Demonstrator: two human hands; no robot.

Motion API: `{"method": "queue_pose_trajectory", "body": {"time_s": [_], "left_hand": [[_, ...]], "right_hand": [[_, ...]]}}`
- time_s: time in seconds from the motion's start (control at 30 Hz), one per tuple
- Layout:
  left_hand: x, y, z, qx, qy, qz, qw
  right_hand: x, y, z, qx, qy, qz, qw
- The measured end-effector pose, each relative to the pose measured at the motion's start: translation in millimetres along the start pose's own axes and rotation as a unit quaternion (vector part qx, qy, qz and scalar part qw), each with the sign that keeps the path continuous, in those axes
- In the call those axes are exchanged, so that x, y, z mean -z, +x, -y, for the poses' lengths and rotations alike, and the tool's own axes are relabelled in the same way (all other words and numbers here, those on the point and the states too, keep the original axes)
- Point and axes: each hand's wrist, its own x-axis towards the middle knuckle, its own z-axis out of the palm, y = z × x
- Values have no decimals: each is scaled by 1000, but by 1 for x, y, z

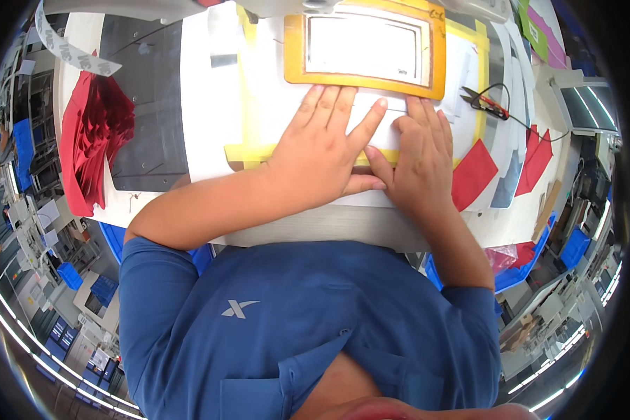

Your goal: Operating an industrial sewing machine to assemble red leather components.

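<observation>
Yellow frame (295,49) abuts the left hand (318,148) and right hand (421,155).

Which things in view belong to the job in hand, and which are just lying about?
Likely in the job:
- left hand and right hand, fingertips at the near edge of the frame
- yellow-rimmed frame
- yellow-taped white sheet beneath

Seemingly lying about:
- snips, right
- stacked red pieces, far left
- loose red piece near the right forearm
</observation>
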Motion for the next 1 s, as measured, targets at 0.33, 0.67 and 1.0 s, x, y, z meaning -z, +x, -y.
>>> {"method": "queue_pose_trajectory", "body": {"time_s": [0.33,0.67,1.0], "left_hand": [[7,2,7,18,2,34,999],[1,4,6,13,-1,10,1000],[-4,1,10,14,-19,-9,1000]], "right_hand": [[-1,7,2,-13,53,-24,998],[23,19,-15,0,98,-94,991],[33,63,-26,55,38,17,998]]}}
